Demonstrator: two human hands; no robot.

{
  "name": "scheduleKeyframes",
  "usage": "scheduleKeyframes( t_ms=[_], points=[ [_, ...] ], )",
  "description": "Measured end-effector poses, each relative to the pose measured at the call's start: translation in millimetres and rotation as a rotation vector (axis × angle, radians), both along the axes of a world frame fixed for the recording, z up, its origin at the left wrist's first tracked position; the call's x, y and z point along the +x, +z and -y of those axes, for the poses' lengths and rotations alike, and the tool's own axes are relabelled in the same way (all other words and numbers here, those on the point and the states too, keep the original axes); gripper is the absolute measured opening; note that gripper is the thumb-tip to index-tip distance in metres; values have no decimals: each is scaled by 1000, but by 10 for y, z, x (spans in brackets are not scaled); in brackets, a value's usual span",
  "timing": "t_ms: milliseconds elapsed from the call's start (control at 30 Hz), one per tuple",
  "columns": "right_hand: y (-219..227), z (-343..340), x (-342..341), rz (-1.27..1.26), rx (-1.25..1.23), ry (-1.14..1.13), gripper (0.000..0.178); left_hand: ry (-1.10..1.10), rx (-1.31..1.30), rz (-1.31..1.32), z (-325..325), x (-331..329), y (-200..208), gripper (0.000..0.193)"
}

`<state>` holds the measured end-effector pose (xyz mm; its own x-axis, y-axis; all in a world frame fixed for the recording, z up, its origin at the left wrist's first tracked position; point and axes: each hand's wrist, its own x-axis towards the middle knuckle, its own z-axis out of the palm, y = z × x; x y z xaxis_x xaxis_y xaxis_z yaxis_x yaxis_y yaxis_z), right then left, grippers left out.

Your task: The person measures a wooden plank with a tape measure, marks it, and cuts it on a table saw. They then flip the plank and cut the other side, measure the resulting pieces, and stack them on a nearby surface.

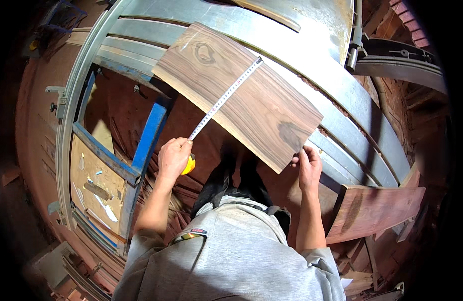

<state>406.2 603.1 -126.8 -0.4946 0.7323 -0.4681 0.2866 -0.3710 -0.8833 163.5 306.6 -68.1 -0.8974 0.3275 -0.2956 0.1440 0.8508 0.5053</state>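
Grey shirt (231, 251) loomed; left hand (173, 158) clamped a tape measure (190, 166), case half-hidden; right hand (308, 165) touched a board (236, 95), grip unclear.

"What carries the wooden board (259, 105)?"

"A silvery metal table (319, 65), cut by long slots (377, 148) that run from the far left toward the near right."

"Does the board lie wholly on it?"

"No. It rests flat, its length roughly along the slots, and its near edge reaches out past the metal, over the reddish floor (176, 120)."

"Anything else on the table?"

"Reddish debris (341, 110), along a slot to the right of the board."

"And at the left?"

"A pale panel (86, 165) in a blue frame (150, 135), bearing a brown offcut (97, 190) and white scraps (110, 213)."
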Motion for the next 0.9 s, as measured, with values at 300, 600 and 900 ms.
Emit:
scheduleKeyframes(
  t_ms=[300,600,900],
  points=[
    [4,126,58,60,7,123,17,103,519,518,117,-76,-40,26],
    [-74,192,48,112,-151,102,31,423,889,662,452,127,-124,39],
    [-296,-5,98,119,-213,134,48,1213,1092,272,2464,184,-333,49]
  ],
)
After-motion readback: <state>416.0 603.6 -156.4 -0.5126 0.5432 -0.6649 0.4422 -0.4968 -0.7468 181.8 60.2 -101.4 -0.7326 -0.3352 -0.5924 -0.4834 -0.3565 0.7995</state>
